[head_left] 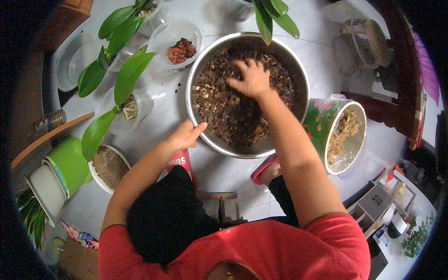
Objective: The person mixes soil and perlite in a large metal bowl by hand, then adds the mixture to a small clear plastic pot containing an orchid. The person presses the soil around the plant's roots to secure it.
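A large round stainless steel basin (305, 75) stands on the floor, part filled with a dark, chunky bark-like potting mix (224, 105) with paler bits. My left hand (187, 134) grips the basin's rim at its lower left, thumb over the edge. My right hand (252, 77) is inside the basin, fingers spread over the mix and slightly blurred; whether it touches the mix I cannot tell. Left of the basin a clear plastic tub (154, 42) contains reddish-brown chunks (181, 51). At the right, a green patterned bucket (316, 122) lies tilted, with dry tan moss (344, 133) in it.
Potted orchids with broad leaves (131, 75) stand at the left, one in a translucent pot (143, 105). Another leafy plant (276, 14) overhangs the basin's far side. A white-rimmed tub of brown material (110, 168) and green containers (71, 164) sit lower left. Dark wooden furniture (402, 70) borders the right.
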The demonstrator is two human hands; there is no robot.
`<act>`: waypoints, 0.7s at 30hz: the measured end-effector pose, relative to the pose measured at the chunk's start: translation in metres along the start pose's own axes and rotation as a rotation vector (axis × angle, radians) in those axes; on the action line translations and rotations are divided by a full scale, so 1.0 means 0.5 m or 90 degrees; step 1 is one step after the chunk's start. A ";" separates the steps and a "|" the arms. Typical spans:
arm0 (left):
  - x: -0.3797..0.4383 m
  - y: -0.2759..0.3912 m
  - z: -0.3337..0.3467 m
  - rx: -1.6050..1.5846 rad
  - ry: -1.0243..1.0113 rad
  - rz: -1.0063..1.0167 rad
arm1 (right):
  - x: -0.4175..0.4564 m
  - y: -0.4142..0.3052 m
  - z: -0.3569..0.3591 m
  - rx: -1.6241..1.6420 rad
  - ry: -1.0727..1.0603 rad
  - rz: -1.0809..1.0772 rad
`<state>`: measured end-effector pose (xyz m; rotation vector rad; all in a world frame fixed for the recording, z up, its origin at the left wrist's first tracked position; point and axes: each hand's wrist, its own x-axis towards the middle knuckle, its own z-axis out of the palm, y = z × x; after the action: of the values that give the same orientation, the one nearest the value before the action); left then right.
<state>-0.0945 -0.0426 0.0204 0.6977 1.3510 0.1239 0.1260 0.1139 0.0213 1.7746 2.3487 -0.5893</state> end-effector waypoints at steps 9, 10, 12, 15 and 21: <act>-0.008 -0.010 0.005 -0.010 0.027 0.028 | -0.090 0.119 -0.047 0.302 0.212 0.031; -0.006 -0.009 0.005 -0.008 0.022 0.027 | -0.056 0.164 -0.033 0.297 0.181 0.080; -0.002 -0.011 0.001 -0.007 0.018 0.021 | 0.005 0.221 -0.009 0.362 0.084 0.180; 0.005 -0.008 0.009 -0.006 0.001 -0.001 | 0.060 0.246 0.060 0.229 -0.008 0.304; -0.001 -0.017 0.002 -0.005 0.013 -0.019 | 0.021 0.112 0.011 0.220 -0.127 0.193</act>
<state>-0.0965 -0.0501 0.0166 0.6705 1.3792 0.1123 0.1755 0.1337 0.0003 2.0443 1.8837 -1.1139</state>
